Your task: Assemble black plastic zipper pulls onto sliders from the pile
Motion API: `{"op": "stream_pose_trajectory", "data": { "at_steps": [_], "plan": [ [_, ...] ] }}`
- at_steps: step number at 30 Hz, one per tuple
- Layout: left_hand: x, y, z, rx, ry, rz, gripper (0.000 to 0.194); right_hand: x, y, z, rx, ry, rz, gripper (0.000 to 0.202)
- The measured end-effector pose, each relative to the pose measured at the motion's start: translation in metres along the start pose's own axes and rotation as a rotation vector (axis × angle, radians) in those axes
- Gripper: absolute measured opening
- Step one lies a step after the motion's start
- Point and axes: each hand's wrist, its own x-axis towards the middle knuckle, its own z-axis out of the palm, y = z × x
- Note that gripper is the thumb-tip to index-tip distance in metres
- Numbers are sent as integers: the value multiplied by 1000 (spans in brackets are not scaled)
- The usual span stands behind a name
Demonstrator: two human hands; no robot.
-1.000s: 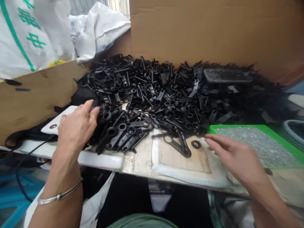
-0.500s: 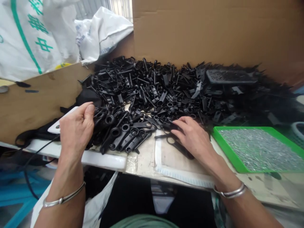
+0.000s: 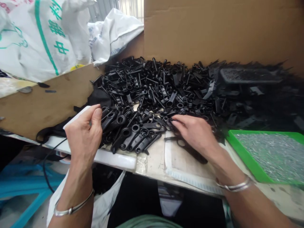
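My left hand (image 3: 84, 133) is closed in a fist, thumb on top, at the left end of a cluster of black plastic handles (image 3: 133, 136) with ringed ends. What it holds, if anything, is hidden from me. My right hand (image 3: 197, 131) reaches over the worktop, thumb and forefinger pinched at a small black plastic part (image 3: 169, 123) on the pile's near edge. Beneath the right palm, a long black piece with a ring (image 3: 192, 150) lies on a pale mat (image 3: 175, 167). A heap of black plastic parts (image 3: 152, 82) spreads behind both hands.
At the right stands a green tray (image 3: 251, 167) of small shiny metal pins. A dark tray (image 3: 251, 76) sits on the heap. Cardboard walls (image 3: 213, 28) border the back and left. White sacks (image 3: 71, 34) are at the upper left, and a cable (image 3: 45, 171) hangs below.
The whole view has shifted, so the scene sits further right. My right hand has moved slightly left relative to the mat, its fingertips nearer the ringed parts. My left hand stays closed.
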Motion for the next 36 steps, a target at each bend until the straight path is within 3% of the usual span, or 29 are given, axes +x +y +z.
{"op": "stream_pose_trajectory", "data": {
  "at_steps": [6, 13, 19, 22, 25, 28, 30, 33, 36],
  "plan": [
    [-17, 19, 5, -60, 69, 209, 23, -25, 33, -2, -205, -109, 21, 27],
    [-49, 56, 19, -212, -111, 555, 25, -29, 43, 8, -51, -83, 72, 20],
    [-79, 73, 30, -412, -252, 576, 26, -34, 38, 12, 175, 45, 187, 15],
    [-89, 80, 32, -545, -342, 440, 24, -35, 40, 4, 238, 137, 253, 16],
    [-94, 89, 30, -687, -493, 175, 22, -42, 42, -10, 571, 160, 407, 21],
    [-95, 102, 29, -893, -709, -201, 23, -58, 32, -18, 1107, -29, 528, 27],
    [-99, 111, 30, -1079, -854, -404, 31, -73, 18, -18, 1305, -173, 518, 28],
    [-109, 123, 34, -1291, -1048, -603, 42, -95, -3, -16, 1358, -337, 473, 24],
    [-122, 128, 36, -1340, -1154, -752, 36, -112, -2, -19, 1166, -447, 352, 23]
  ]
}}
